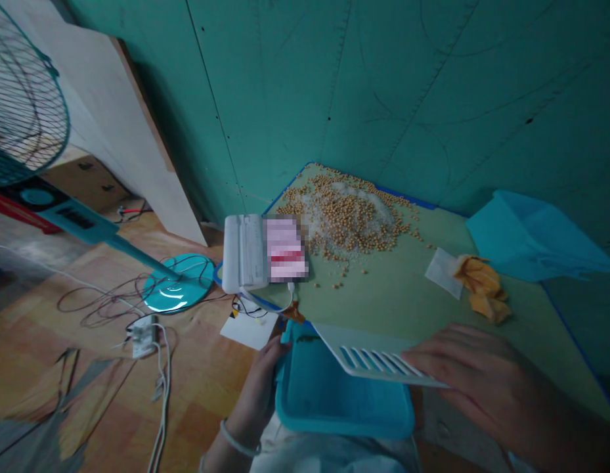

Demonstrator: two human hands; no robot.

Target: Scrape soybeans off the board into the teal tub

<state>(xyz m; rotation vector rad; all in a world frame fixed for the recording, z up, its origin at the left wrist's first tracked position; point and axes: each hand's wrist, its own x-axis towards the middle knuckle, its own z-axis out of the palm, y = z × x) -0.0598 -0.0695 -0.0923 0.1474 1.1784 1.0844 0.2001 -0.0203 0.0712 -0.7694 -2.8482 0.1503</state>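
My left hand (pixel 260 384) grips the left rim of a blue plastic tub (pixel 334 401) held at the near edge of the table. My right hand (pixel 486 384) holds a white slotted scoop (pixel 373 358) over the tub's right side, fingers closed on its right end. A heap of tan beans mixed with white grains (pixel 348 213) lies spread at the far left corner of the green tabletop (pixel 398 295). A white device with a phone plugged by a cable (pixel 262 253) rests beside the heap, at the table's left edge.
A blue plastic bag (pixel 531 236) and an orange crumpled cloth (pixel 482 286) on white paper (pixel 438 269) lie on the right of the table. A teal wall stands behind. On the wooden floor at left are a standing fan (pixel 23 125), its round base (pixel 179 289), cables and a power strip (pixel 144 335).
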